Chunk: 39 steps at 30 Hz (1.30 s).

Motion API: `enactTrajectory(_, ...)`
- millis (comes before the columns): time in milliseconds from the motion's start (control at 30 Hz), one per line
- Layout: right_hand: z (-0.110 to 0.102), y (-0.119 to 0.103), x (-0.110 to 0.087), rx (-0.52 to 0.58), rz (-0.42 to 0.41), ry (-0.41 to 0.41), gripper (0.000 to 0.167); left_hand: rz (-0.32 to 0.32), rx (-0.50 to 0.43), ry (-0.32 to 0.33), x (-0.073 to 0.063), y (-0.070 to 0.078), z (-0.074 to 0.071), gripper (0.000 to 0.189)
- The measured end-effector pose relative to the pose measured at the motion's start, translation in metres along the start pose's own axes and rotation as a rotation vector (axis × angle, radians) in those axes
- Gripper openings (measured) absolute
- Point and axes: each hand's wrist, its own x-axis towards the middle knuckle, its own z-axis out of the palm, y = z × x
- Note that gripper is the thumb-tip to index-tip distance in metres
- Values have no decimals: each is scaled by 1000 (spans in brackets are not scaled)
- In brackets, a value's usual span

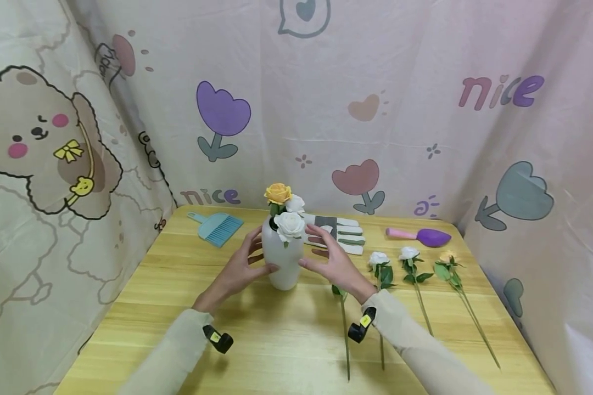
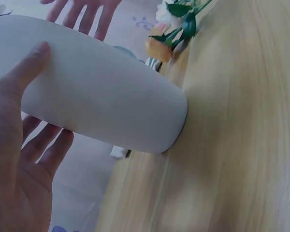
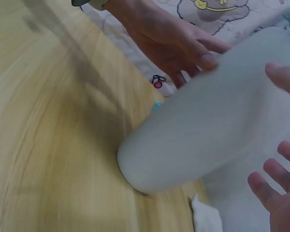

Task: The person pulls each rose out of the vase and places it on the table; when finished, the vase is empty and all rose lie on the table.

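A white vase [image 1: 283, 263] stands upright on the table, holding a yellow rose [image 1: 278, 193] and two white roses [image 1: 290, 225]. My left hand [image 1: 239, 269] holds the vase from its left side, the thumb on the near face and the fingers around the far side. On the other side, my right hand [image 1: 333, 263] is spread around the vase; in the right wrist view its fingers [image 3: 267, 186] stand apart from the wall, and whether the thumb touches is unclear. The vase's base [image 2: 176, 121] rests on the wood.
Right of the vase lie loose stems, including two white roses [image 1: 409, 253] and a yellow-orange rose [image 1: 447, 257]; one stem's head is hidden by my right hand. Farther back are a blue dustpan-like brush [image 1: 219, 227], white-and-grey gloves [image 1: 348, 233] and a purple scoop [image 1: 433, 237] with pink handle.
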Motion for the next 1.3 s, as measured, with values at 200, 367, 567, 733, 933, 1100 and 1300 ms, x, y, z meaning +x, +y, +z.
enactTrajectory(200, 3, 1, -3, -15, 49, -26, 103, 3, -1, -24, 1, 5, 14, 103)
enactTrajectory(367, 0, 6, -7, 26, 49, -25, 102, 10, -4, -36, 3, 10, 25, 103)
enactTrajectory(567, -4, 9, -12, 62, 84, 1, 95, 12, -16, -64, 6, 14, 36, 104)
enactTrajectory(733, -6, 9, -13, 75, 89, 12, 90, 88, -71, -64, 11, 29, 28, 84)
enactTrajectory(933, -8, 8, -13, 82, 98, 26, 87, 274, -15, 9, 23, 68, 18, 49)
enactTrajectory(1100, -8, 10, -13, 72, 104, 32, 88, 296, 88, 24, 31, 82, 19, 34)
enactTrajectory(1300, -7, 12, -12, 89, 97, 25, 91, 305, 131, 7, 42, 86, 21, 34)
